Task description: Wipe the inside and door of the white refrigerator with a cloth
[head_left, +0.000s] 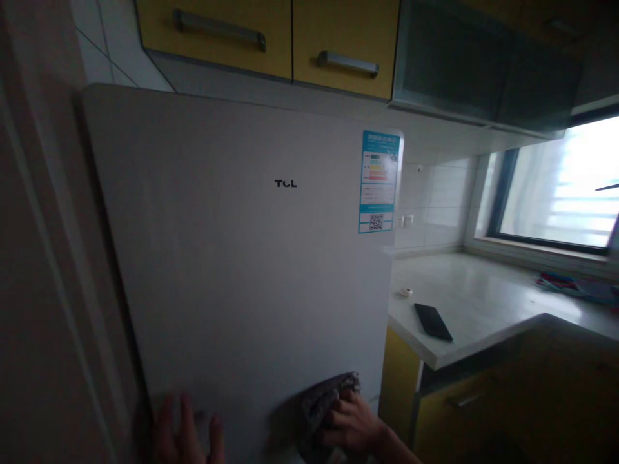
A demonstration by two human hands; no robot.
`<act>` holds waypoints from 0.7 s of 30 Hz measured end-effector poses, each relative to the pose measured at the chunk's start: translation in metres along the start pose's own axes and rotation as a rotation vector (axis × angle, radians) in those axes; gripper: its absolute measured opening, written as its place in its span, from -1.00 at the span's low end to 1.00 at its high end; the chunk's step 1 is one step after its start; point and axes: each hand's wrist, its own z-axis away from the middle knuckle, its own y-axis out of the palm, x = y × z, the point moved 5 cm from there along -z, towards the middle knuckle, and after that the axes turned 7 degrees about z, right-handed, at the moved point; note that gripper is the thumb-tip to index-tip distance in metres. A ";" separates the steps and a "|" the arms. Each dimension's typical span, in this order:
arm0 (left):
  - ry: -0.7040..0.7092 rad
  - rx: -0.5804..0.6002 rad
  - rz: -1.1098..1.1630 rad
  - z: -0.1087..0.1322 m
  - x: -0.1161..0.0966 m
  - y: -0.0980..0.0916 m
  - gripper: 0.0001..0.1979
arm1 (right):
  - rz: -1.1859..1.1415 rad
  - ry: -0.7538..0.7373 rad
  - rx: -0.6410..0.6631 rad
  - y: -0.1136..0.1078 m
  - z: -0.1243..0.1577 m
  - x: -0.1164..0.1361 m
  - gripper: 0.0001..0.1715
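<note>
A tall silver fridge door fills the middle of the view, with a logo near its top and a blue energy label at its upper right corner. My right hand presses a crumpled grey cloth against the lower right part of the door, fingers closed on it. My left hand lies flat on the door at the lower left, fingers spread and holding nothing.
Yellow wall cabinets hang above the fridge. To the right a white countertop carries a dark phone and a small object; yellow base cabinets sit below. A bright window is at far right, a wall at the left.
</note>
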 end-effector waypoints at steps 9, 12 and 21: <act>0.249 -0.093 -0.149 -0.052 -0.028 0.023 -0.12 | 0.328 0.612 -0.279 -0.075 -0.055 -0.177 -0.22; 0.279 -0.115 -0.153 -0.046 -0.024 0.025 -0.14 | 0.351 0.874 -0.411 -0.091 -0.135 -0.191 -0.24; 0.362 -0.077 -0.131 -0.051 -0.021 0.017 -0.12 | 0.118 -0.682 -0.056 -0.053 -0.310 -0.070 -0.59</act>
